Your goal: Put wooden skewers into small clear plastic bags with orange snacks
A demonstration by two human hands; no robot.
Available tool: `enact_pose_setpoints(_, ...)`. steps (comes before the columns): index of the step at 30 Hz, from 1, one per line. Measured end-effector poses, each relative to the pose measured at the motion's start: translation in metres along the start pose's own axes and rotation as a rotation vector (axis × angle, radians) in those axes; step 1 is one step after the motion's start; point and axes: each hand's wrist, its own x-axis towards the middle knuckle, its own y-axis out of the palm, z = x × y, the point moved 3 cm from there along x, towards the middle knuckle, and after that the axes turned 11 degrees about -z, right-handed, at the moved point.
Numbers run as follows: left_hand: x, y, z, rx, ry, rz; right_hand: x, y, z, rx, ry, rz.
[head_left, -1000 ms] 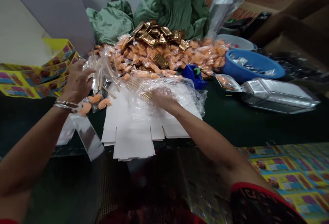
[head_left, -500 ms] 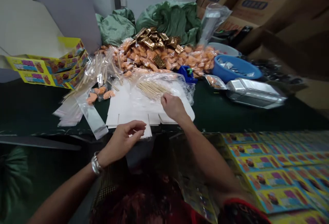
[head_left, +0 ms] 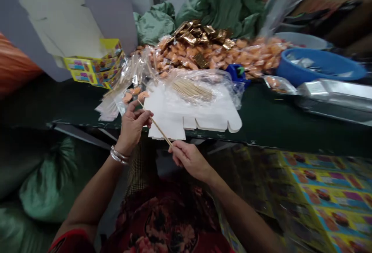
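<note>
My right hand (head_left: 187, 159) pinches the near end of a thin wooden stick (head_left: 155, 124), which slants up and left. My left hand (head_left: 133, 124), with bangles at the wrist, closes its fingertips around the stick's far part. Both hands hover just in front of the dark green table's edge (head_left: 261, 136). Behind them lies a stack of flat white die-cut cardboard (head_left: 192, 113). A clear plastic bag of more wooden sticks (head_left: 193, 89) rests on that stack. Clear narrow sleeves (head_left: 112, 102) and a few orange sweets (head_left: 133, 93) lie to the left.
A heap of wrapped orange sweets (head_left: 247, 57) topped with gold packets (head_left: 200, 34) fills the table's back. Yellow printed cartons (head_left: 95, 67) stand at left, a blue basin (head_left: 319, 65) and a silvery packet (head_left: 334, 96) at right. Printed sheets (head_left: 328, 195) lie at lower right.
My right hand drew a stick from the bag and came back toward me. My left hand left the sleeves and closed on the stick's far part. The camera tilted down and left.
</note>
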Motion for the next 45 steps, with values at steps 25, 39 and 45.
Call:
enact_pose_setpoints(25,-0.010,-0.111,0.031,0.866,0.041,-0.262,0.045,0.023,0.014,-0.161,-0.162,0.046)
enact_pose_setpoints(39,-0.003,-0.114,0.032,1.037,0.087,-0.421,0.076,0.033,0.017,-0.193,-0.275,0.105)
enact_pose_setpoints(45,-0.012,-0.097,0.063,0.699,-0.174,-0.413,0.076,0.036,0.020,-0.193,-0.275,0.108)
